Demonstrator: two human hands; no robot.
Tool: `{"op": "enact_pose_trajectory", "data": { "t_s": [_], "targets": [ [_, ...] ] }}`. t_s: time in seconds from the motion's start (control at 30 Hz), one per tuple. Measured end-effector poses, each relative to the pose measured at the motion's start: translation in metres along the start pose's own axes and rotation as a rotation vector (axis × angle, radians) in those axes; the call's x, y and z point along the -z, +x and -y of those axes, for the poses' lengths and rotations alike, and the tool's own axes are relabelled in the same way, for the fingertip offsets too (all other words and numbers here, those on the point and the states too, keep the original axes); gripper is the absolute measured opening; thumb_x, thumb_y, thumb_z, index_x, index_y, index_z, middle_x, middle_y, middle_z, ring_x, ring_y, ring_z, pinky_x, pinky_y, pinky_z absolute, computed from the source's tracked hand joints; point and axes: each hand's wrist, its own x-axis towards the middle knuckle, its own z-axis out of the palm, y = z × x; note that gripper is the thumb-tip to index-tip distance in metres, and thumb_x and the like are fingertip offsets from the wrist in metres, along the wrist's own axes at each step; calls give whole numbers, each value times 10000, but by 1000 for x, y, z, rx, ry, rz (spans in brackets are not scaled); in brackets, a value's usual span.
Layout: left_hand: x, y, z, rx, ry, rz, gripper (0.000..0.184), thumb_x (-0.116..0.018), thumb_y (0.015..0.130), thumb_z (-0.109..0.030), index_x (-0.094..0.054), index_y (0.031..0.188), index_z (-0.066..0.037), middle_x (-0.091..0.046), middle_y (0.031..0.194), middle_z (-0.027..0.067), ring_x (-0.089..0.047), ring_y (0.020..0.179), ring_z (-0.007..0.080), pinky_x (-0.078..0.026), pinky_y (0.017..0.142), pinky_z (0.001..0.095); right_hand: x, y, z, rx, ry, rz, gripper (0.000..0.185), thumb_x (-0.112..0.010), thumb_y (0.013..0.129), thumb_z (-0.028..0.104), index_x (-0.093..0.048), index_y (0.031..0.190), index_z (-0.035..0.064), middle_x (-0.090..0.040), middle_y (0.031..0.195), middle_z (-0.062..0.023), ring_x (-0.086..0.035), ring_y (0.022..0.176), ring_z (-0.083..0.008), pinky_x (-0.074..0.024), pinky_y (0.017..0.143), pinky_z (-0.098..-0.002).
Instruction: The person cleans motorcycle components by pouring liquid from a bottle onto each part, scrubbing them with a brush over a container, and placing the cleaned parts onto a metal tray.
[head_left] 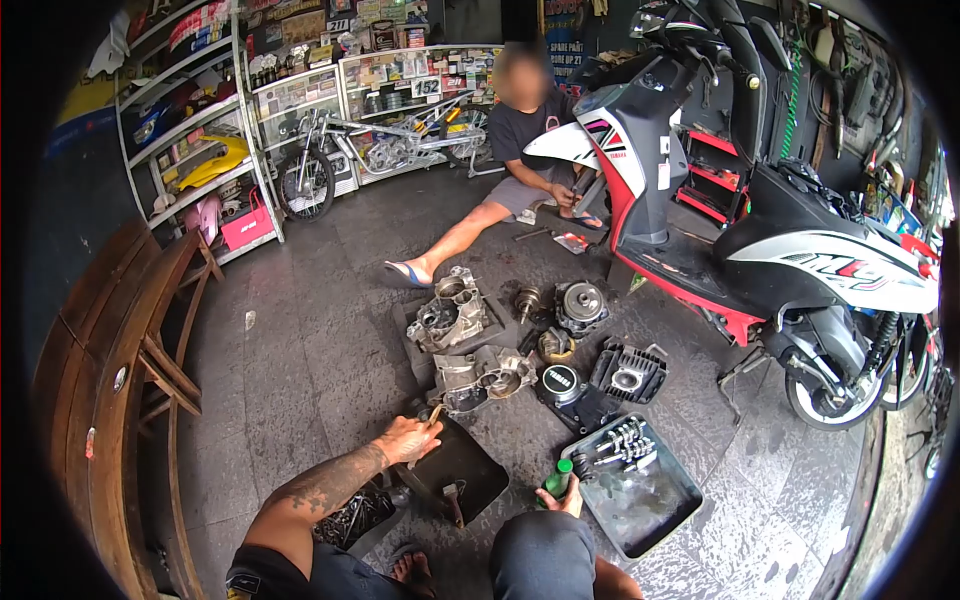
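My left hand (pixel 408 441) is closed around a tan, wooden-looking handle (pixel 434 414) that pokes up past the fingers; its other end is hidden. Below that hand lies a dark tray (pixel 480 460), with a brush (pixel 455 497) at its near edge. Beside my knee, my right hand (pixel 565 499) grips a green bottle (pixel 556 482) with a green cap. To its right, a grey tray (pixel 650 510) holds gear shafts (pixel 622 443). Ahead of my left hand are metal engine cases (pixel 482 378), one (pixel 450 312) resting on a dark block.
More engine parts sit ahead: a clutch basket (pixel 580 303), a finned cylinder (pixel 628 372) and a YAMAHA cover (pixel 562 382). A box of small metal parts (pixel 355 518) is near my left leg. A co-worker (pixel 535 130) sits behind the scooter (pixel 640 190). A wooden bench (pixel 120 380) stands left.
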Motion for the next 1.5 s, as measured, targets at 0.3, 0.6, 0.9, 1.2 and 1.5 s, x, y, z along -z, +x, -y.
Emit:
{"op": "enact_pose_trajectory", "data": {
  "t_s": [0.3, 0.6, 0.9, 1.2, 1.5],
  "targets": [
    [-5, -1, -6, -41, 102, 87, 264, -520, 915, -324, -505, 1036, -89, -617, 820, 109, -625, 745, 323, -485, 577, 443, 9, -14, 10, -9, 0, 20, 774, -848, 657, 244, -424, 1254, -8, -587, 1123, -222, -585, 1042, -361, -459, 894, -397],
    [12, -2, -18, -67, 55, 28, 231, -515, 914, -309, -500, 974, -86, -591, 700, 112, -613, 668, 330, -473, 552, 449, 22, -16, 29, -66, 46, 123, 866, -828, 666, 233, -356, 1357, 8, -496, 1263, -202, -495, 1174, -326, -407, 983, -400],
    [19, -1, -15, -106, 85, -81, 299, -554, 861, -353, -504, 983, -85, -591, 618, 104, -622, 589, 319, -476, 491, 435, 60, -50, -1, -42, 257, -28, 745, -701, 763, 89, -318, 1400, 31, -472, 1288, -176, -477, 1198, -282, -410, 993, -413],
    [45, -6, -30, -76, 90, -90, 275, -561, 870, -329, -509, 959, -74, -597, 675, 123, -619, 640, 352, -485, 544, 453, 164, 9, 126, 199, 203, -153, 501, -589, 853, 54, -417, 1324, 35, -549, 1161, -113, -533, 1105, -229, -474, 889, -343],
    [39, -18, -32, -149, 25, -109, 200, -571, 896, -275, -452, 895, -113, -454, 608, 92, -503, 563, 288, -396, 494, 404, 171, 91, 312, 774, -366, 220, 320, -650, 837, 152, -548, 1115, 29, -619, 990, -145, -627, 909, -325, -517, 755, -390]
  ]
}}
